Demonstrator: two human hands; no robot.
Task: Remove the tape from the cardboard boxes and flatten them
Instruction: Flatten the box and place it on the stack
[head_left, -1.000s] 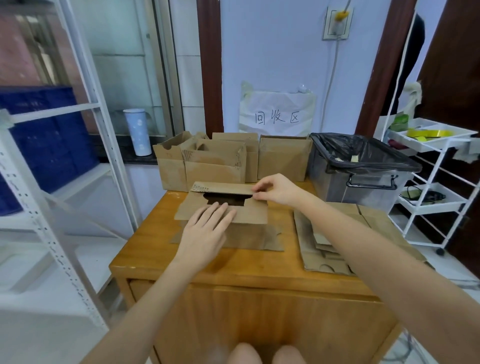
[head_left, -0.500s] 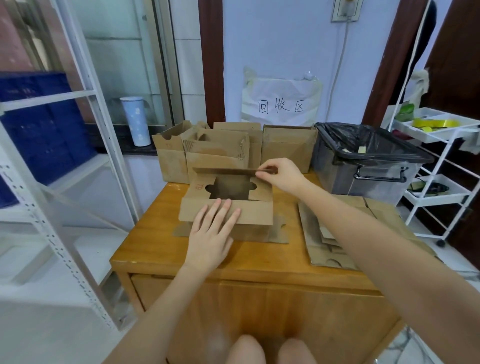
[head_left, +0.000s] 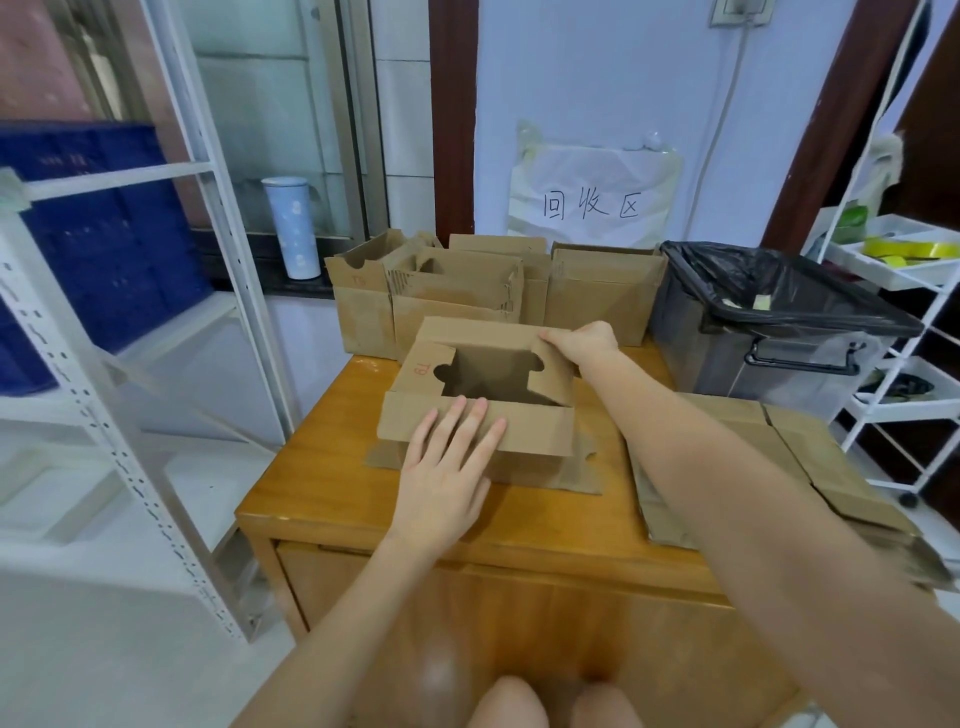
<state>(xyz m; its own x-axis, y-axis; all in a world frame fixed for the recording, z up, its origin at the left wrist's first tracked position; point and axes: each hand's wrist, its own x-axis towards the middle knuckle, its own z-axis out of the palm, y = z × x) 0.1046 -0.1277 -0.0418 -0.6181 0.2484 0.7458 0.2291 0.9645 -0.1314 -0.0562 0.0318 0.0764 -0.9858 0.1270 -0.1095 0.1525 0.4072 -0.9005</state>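
Observation:
A brown cardboard box (head_left: 524, 426) stands open in the middle of the wooden table (head_left: 322, 483), its top flaps spread and its inside showing. My left hand (head_left: 447, 467) lies flat with straight fingers on the near flap. My right hand (head_left: 582, 343) pinches the far flap at its right end and holds it up. Beneath the box lies a flat piece of cardboard (head_left: 582, 475). No tape shows on this box.
Several open boxes (head_left: 597, 296) stand along the table's back edge. Flattened boxes (head_left: 810, 457) are stacked on the table's right. A black-lined bin (head_left: 779, 332) stands behind them. White shelving (head_left: 171, 322) is at left, a white cart (head_left: 904, 332) at right.
My right hand has pulled the far flap up and back, so the box has opened and its inside now shows. My left hand stayed pressed on the near flap.

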